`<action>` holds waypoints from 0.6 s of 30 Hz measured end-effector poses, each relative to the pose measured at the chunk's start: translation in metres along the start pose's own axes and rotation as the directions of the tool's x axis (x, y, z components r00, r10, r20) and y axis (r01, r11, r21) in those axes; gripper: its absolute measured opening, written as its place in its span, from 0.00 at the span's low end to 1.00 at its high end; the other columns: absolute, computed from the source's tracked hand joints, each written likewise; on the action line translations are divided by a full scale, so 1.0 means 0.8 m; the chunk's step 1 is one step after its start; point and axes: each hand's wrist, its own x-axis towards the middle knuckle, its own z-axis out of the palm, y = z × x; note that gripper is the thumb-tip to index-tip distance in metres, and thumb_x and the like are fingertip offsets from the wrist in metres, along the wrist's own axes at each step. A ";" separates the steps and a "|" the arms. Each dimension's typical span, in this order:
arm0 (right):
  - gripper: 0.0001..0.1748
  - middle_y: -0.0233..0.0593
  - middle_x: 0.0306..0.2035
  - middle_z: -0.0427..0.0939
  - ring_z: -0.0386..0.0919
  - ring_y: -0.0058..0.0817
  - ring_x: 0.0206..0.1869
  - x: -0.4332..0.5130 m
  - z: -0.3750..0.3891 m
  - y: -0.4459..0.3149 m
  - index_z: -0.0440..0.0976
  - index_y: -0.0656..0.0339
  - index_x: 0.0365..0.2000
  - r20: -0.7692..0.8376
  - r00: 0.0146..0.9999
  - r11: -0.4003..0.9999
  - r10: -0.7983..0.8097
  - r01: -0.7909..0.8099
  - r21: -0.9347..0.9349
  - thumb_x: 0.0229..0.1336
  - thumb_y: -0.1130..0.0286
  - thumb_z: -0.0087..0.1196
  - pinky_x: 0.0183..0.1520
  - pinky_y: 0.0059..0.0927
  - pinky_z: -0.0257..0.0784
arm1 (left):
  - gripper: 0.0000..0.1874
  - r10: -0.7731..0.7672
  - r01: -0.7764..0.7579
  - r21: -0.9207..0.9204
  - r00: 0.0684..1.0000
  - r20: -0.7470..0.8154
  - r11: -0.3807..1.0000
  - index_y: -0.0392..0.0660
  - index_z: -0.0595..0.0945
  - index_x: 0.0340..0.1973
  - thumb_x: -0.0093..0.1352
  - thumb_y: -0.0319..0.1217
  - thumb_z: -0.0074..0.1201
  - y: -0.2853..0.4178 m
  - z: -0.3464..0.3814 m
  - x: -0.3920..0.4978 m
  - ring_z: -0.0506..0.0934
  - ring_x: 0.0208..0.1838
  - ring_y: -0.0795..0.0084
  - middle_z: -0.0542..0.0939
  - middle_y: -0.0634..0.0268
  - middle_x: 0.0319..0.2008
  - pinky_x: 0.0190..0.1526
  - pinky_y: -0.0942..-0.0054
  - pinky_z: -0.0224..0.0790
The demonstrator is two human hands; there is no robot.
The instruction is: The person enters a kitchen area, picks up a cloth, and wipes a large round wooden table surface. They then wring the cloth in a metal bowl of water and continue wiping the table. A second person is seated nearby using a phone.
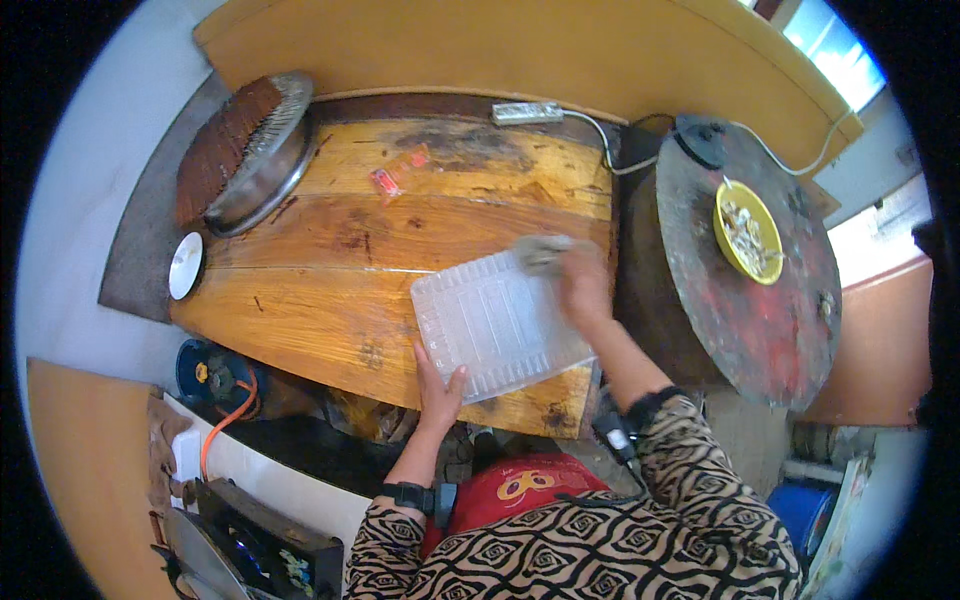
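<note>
A clear plastic tray (495, 319) with ribbed sides lies at a slant on the wooden table. My left hand (442, 390) grips its near left edge, the thumb and fingers on the rim. Over the tray's far right corner, my right hand (586, 289) holds a greyish cloth (541, 253). That hand and the cloth are blurred, so the cloth's folds cannot be made out.
A steel basin (262, 187) with brown strips and a small white dish (186, 265) stand left. Farther back are a red-printed wrapper (397, 176) and a power strip (527, 113). A yellow bowl (750, 232) rests on a round table (697, 300). A gas cylinder (217, 371) sits below.
</note>
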 end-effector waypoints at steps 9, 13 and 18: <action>0.13 0.33 0.30 0.74 0.72 0.28 0.33 -0.126 -0.062 0.062 0.74 0.65 0.38 0.498 0.552 0.100 0.669 -0.731 0.675 0.55 0.68 0.46 0.38 0.32 0.68 | 0.23 -0.501 0.547 -0.408 0.836 0.225 0.731 0.40 0.70 0.53 0.66 0.38 0.55 0.050 -0.025 -0.020 0.72 0.46 0.73 0.75 0.61 0.46 0.48 0.73 0.64; 0.15 0.35 0.35 0.75 0.72 0.27 0.37 -0.145 -0.061 0.052 0.74 0.65 0.40 0.506 0.605 0.027 0.615 -0.657 0.753 0.55 0.68 0.46 0.41 0.31 0.67 | 0.24 -0.427 0.440 -0.468 0.893 0.139 0.767 0.41 0.69 0.54 0.67 0.39 0.55 0.045 -0.023 -0.016 0.72 0.46 0.74 0.76 0.62 0.45 0.48 0.73 0.65; 0.18 0.35 0.38 0.75 0.74 0.27 0.38 -0.127 -0.097 0.042 0.71 0.66 0.47 0.566 0.656 -0.055 0.499 -0.629 0.776 0.57 0.70 0.44 0.41 0.31 0.69 | 0.29 -0.406 0.390 -0.604 0.906 0.118 0.695 0.42 0.63 0.57 0.66 0.37 0.56 0.029 -0.040 -0.010 0.71 0.49 0.70 0.74 0.59 0.46 0.52 0.70 0.63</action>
